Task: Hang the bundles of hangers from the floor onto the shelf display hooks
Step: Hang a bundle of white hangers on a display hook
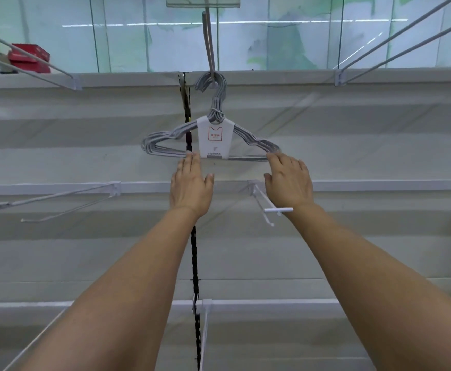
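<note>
A bundle of grey wire hangers [165, 144], bound at the neck and wrapped in a white paper label with a red square mark [215, 137], hangs by its stacked hooks from a grey metal display hook [208, 46] that juts out from the top rail of the shelf, directly ahead and above the hands. The bundle sits straight, its flat bottom bar level and close against the pale grey slatted back panel [352, 124] of the shelf. The left hand [190, 187] reaches up with its fingers straight and held together, the fingertips touching the bottom bar just left of the label; it grips nothing. The right hand [289, 180] reaches up to the right end of the bottom bar, fingers loosely spread and slightly bent, the tips at or just under the bar; whether they truly touch it cannot be told, and nothing is held in it. A black slotted upright strip [195, 263] runs down the panel between the two forearms. White wire display hooks stick out on either side: one low on the left [58, 195], one beside the right wrist with a white crossbar tip [277, 209], and long ones at the upper left [31, 56] and upper right [406, 36]. A red box [29, 56] lies on top of the shelf at far left.
</note>
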